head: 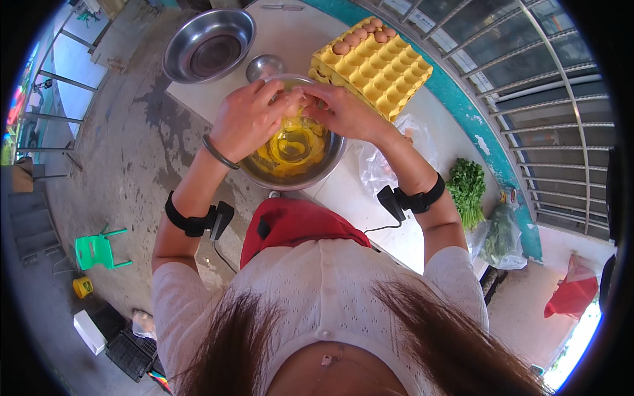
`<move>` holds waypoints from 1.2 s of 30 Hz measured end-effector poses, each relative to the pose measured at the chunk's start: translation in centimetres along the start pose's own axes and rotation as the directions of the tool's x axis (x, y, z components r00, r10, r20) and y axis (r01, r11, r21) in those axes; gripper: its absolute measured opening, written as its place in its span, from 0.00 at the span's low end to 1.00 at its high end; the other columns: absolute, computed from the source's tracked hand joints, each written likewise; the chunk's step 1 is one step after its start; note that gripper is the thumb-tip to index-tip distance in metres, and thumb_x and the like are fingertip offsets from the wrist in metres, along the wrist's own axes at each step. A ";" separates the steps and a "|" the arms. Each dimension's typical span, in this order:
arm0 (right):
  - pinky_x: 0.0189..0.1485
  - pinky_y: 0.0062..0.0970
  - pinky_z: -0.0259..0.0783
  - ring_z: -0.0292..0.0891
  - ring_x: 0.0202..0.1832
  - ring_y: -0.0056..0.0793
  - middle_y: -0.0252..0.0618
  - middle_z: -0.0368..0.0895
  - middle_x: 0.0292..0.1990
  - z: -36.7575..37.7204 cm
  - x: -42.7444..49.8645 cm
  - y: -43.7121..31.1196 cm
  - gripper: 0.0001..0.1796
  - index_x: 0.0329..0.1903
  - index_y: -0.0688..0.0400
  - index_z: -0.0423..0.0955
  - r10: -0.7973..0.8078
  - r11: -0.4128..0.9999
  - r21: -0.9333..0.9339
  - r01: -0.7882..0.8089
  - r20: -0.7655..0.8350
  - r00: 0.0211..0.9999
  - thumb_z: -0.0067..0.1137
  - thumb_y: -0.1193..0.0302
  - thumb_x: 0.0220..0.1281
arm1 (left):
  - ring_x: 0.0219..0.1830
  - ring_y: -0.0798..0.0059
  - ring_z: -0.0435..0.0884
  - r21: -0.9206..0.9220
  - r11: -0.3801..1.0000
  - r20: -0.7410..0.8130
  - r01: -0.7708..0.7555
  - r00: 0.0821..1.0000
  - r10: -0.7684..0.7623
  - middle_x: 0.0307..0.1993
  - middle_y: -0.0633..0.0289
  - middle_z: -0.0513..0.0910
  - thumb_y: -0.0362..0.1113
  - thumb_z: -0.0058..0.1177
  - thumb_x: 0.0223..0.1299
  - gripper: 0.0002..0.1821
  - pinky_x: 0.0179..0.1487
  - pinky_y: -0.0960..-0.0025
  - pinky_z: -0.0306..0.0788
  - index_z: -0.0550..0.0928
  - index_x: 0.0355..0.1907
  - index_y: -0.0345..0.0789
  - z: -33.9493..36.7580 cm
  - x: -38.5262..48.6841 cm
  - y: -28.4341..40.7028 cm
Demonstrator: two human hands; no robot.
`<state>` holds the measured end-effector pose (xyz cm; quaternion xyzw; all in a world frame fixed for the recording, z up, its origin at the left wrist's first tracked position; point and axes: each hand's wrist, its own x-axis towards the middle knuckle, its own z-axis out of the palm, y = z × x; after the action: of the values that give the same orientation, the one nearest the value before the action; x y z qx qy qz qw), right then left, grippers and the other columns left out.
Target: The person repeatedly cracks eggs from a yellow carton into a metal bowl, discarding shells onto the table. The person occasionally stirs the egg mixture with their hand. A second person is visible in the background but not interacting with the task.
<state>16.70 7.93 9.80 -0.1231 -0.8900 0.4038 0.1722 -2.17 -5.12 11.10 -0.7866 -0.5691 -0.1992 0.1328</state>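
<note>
My left hand (250,116) and my right hand (344,109) meet above the far half of a large metal bowl (297,185). Between their fingertips is a brown egg (292,109), gripped from both sides and largely hidden by the fingers. Whether its shell is fully parted cannot be made out. Yellow raw egg (290,146) lies in the bowl below, yolk and clear white swirled together. Just beyond the bowl sits a small round metal bowl (265,67) with something pale in it.
Stacked yellow egg trays (371,69) hold several brown eggs (342,48) at the far end. A wide metal basin (210,47) stands far left. Right of the bowl lie a clear plastic bag (376,166) with shells and leafy greens (465,190). A barred window (545,114) borders the table.
</note>
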 end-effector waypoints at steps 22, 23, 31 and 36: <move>0.61 0.32 0.69 0.73 0.62 0.37 0.47 0.71 0.65 2.1 -16.9 7.9 0.34 0.76 0.55 0.54 0.438 0.094 0.996 0.003 -0.044 0.898 0.49 0.79 0.69 | 0.46 0.58 0.83 -0.604 0.792 0.030 0.091 0.995 -0.092 0.48 0.59 0.81 0.34 0.66 0.51 0.32 0.46 0.61 0.78 0.74 0.62 0.40 6.9 6.7 9.5; 0.61 0.32 0.69 0.73 0.62 0.38 0.48 0.71 0.65 1.4 -19.4 8.6 0.34 0.76 0.55 0.54 0.483 0.104 0.994 0.027 -0.075 0.872 0.49 0.79 0.69 | 0.46 0.57 0.83 -0.660 0.744 0.047 0.104 0.994 -0.096 0.48 0.59 0.81 0.34 0.67 0.51 0.32 0.45 0.61 0.78 0.75 0.61 0.40 7.6 7.1 10.1; 0.56 0.36 0.74 0.78 0.55 0.45 0.48 0.80 0.54 -4.3 -27.0 13.5 0.26 0.64 0.55 0.72 0.690 0.428 -0.172 -0.887 -0.571 0.444 0.58 0.74 0.61 | 0.38 0.78 0.81 -0.720 -0.331 0.689 0.610 0.686 -0.235 0.40 0.65 0.83 0.38 0.60 0.66 0.16 0.40 0.73 0.74 0.79 0.53 0.35 11.3 4.8 8.5; 0.56 0.38 0.74 0.77 0.55 0.48 0.47 0.81 0.53 -6.5 -14.0 15.5 0.18 0.53 0.57 0.79 0.361 0.763 -0.268 -0.588 -0.577 0.733 0.64 0.70 0.59 | 0.45 0.73 0.82 -0.559 -0.671 0.815 0.488 0.473 -0.336 0.48 0.60 0.79 0.37 0.53 0.67 0.16 0.45 0.69 0.76 0.75 0.55 0.37 10.8 0.4 5.6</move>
<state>33.31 17.33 -0.90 -0.4860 -0.8180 0.1810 0.2489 5.01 -1.88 1.85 -0.1365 -0.4869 -0.5399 -0.6729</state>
